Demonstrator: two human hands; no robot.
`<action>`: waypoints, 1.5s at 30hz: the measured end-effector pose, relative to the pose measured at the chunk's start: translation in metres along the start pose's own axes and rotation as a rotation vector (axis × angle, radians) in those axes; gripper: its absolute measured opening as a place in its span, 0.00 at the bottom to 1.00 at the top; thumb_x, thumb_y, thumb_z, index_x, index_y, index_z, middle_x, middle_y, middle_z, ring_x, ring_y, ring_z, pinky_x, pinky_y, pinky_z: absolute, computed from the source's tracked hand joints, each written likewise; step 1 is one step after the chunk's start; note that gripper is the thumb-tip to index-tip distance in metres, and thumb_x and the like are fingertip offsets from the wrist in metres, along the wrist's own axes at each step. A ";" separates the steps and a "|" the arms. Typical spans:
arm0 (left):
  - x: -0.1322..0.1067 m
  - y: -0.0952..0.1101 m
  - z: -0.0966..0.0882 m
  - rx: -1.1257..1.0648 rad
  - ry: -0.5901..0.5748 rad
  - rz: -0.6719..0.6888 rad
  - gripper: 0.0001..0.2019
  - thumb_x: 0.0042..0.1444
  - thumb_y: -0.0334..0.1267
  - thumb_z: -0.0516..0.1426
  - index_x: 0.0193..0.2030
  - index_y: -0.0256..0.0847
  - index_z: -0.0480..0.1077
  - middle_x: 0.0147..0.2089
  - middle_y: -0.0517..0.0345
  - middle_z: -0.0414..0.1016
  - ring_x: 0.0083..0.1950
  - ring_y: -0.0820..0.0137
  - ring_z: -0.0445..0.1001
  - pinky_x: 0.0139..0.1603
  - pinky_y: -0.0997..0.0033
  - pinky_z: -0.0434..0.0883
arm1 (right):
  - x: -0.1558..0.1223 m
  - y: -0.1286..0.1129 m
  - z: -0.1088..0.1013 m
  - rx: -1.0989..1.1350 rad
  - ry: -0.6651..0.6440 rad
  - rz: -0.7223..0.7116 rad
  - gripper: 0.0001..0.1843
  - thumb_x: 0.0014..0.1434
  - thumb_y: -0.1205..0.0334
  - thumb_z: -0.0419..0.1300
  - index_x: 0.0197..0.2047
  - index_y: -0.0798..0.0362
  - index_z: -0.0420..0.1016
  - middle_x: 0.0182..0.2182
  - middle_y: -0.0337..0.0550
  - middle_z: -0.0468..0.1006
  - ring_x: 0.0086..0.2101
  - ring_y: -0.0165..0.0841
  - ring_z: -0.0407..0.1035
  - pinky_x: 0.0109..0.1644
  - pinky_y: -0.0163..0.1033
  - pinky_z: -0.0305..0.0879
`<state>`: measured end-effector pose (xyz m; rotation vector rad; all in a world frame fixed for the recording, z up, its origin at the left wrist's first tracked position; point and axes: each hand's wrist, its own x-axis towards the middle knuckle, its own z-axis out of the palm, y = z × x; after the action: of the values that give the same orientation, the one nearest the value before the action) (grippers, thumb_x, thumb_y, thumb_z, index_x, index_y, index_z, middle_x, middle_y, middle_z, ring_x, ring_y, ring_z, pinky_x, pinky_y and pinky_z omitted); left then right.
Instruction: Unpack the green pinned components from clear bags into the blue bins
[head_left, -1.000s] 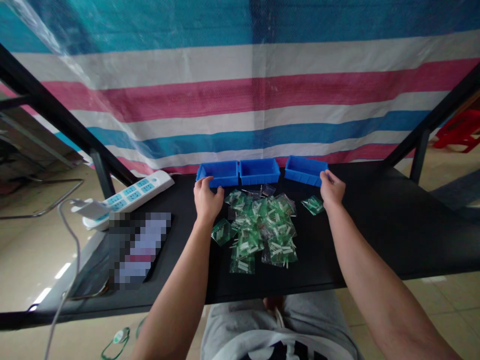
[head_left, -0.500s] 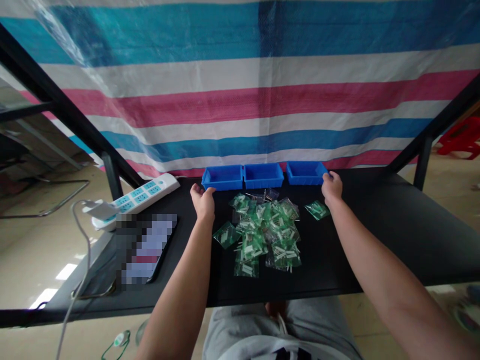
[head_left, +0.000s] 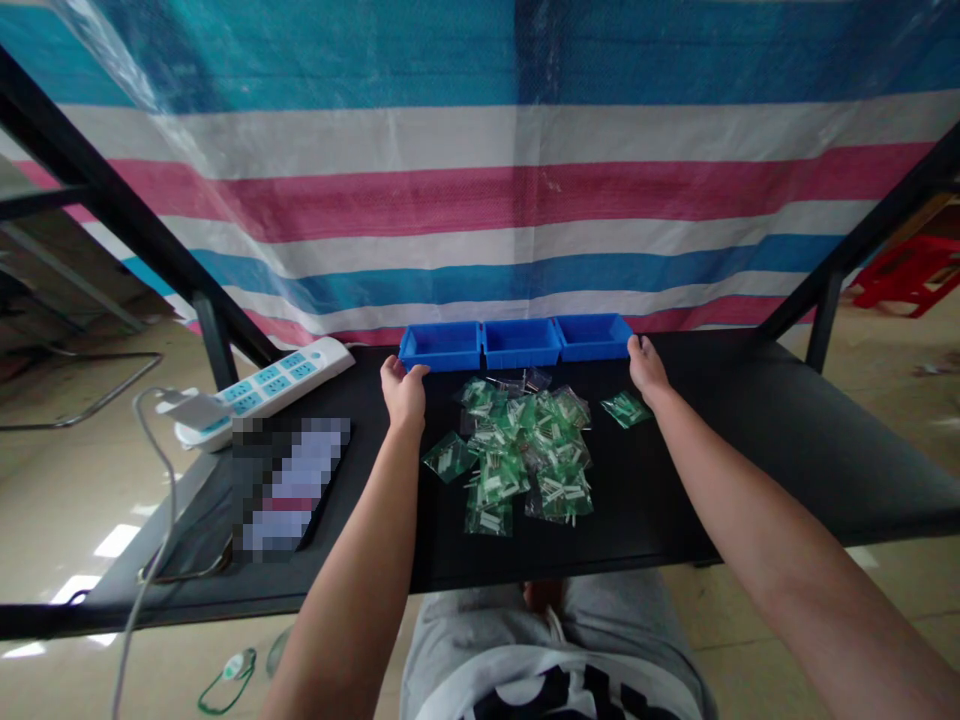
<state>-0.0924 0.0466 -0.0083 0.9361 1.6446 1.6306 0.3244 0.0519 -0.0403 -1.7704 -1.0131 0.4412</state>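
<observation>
Three blue plastic bins stand in a row at the back of the black table: a left bin, a middle bin and a right bin, nearly touching side by side. My left hand is at the left bin's outer front corner, thumb apart from the fingers. My right hand has its fingers closed against the right bin's outer end; some fingertips are hidden. Between my forearms lies a pile of small clear-and-green bags holding white and metallic pieces. One such bag lies apart near my right hand.
On the left lie a white power strip with a plugged-in charger and cable, and a blurred phone. A striped tarp hangs behind the table. Black frame posts rise at both sides. A red stool stands far right.
The right bin has slid left against the middle bin, closing the gap, with my right hand moving along. My left hand stays by the left bin. The view has shifted slightly.
</observation>
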 end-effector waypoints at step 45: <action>-0.095 0.013 0.015 0.813 -0.889 0.889 0.41 0.43 0.58 0.63 0.62 0.39 0.63 0.57 0.44 0.69 0.56 0.53 0.68 0.58 0.53 0.63 | -0.123 -0.057 0.012 0.002 -0.644 -0.545 0.46 0.41 0.58 0.72 0.64 0.50 0.63 0.56 0.49 0.74 0.54 0.45 0.70 0.59 0.49 0.65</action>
<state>-0.0270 -0.0245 -0.0004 2.5975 1.2252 0.6106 0.2199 -0.0314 -0.0140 -1.2793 -1.8759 0.6725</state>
